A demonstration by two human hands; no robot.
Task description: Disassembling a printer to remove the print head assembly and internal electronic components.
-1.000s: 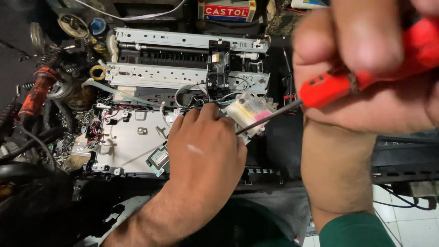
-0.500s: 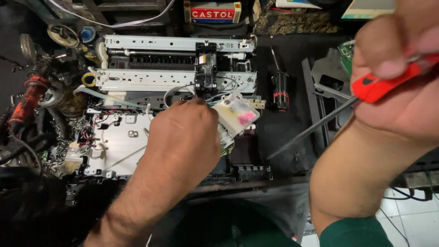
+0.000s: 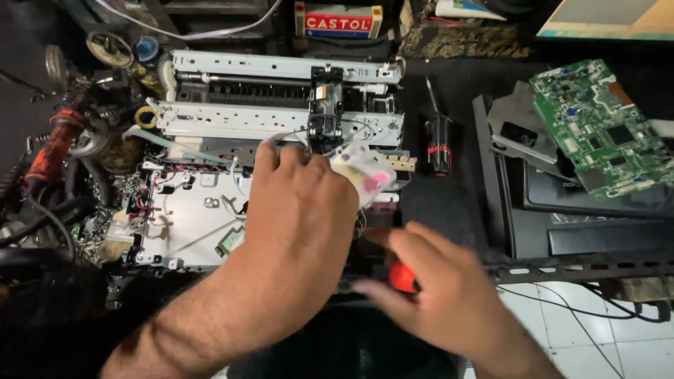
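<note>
Left hand point(image 3: 298, 203): bare, no glove, ring or watch; knuckles and short nails show on the far side. Left forearm point(image 3: 210, 316): bare from the wrist to the near edge of the frame, lightly haired, no sleeve in view. Right hand point(image 3: 439, 295): bare, no glove or ring; its outline is motion-blurred, so nails and finer detail cannot be made out. Right wrist point(image 3: 509, 358): bare where it leaves the frame at the near right; no cuff shows.
</note>
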